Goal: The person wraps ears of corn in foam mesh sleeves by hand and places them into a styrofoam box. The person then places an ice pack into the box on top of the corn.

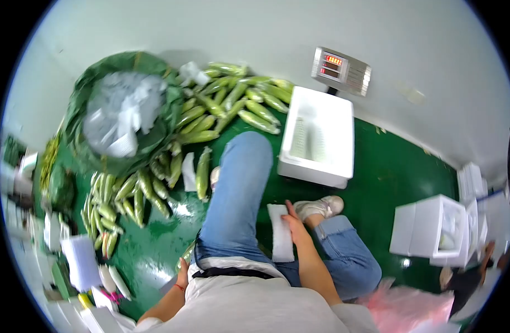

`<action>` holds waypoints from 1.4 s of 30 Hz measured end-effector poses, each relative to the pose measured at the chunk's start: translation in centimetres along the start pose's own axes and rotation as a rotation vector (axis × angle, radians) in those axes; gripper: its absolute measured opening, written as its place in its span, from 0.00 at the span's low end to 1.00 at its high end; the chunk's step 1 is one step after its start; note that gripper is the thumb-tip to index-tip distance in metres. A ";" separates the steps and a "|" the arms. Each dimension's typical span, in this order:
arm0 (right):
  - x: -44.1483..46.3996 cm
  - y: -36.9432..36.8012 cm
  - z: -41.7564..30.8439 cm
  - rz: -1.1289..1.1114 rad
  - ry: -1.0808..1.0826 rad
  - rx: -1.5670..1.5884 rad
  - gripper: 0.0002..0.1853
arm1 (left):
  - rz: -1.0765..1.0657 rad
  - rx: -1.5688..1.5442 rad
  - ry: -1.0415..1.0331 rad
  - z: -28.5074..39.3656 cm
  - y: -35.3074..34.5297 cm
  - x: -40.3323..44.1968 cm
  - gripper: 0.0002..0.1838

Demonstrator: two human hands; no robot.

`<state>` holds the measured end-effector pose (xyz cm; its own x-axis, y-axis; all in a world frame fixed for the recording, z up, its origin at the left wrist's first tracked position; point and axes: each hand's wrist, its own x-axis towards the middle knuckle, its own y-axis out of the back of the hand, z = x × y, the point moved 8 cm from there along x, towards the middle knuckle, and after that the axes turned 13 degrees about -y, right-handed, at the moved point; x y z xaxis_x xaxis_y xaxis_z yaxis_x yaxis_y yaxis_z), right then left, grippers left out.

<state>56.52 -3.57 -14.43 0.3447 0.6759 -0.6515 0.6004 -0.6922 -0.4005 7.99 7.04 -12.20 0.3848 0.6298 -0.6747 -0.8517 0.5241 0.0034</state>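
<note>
Our right hand [295, 226] has fingers closed on the edge of a seemingly light, soft foam sleeve [282, 244], best held there; our left hand's [181, 277] fingers we cannot tell.

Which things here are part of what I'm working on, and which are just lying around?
Likely in use:
- white padding strip, held in the right hand
- wrapped green produce
- open white box
- lit scale

Probably just lying about:
- pink plastic
- white boxes at far right
</note>
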 end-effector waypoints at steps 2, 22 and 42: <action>-2.0 -1.3 -2.3 -0.001 -0.076 0.062 0.39 | 0.106 -0.257 0.034 4.7 -4.9 -3.8 0.48; 3.1 -3.3 -1.8 0.103 -0.253 0.080 0.34 | 0.304 -0.246 -0.201 13.9 -3.0 9.0 0.31; 21.5 -19.2 -5.7 0.022 -0.350 0.412 0.29 | -0.300 1.257 -1.054 35.7 -16.4 43.7 0.37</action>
<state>56.48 25.68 -17.07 0.0507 0.5840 -0.8102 0.2386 -0.7948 -0.5580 51.50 46.37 -15.39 0.9709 0.2394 -0.0033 -0.1115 0.4642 0.8787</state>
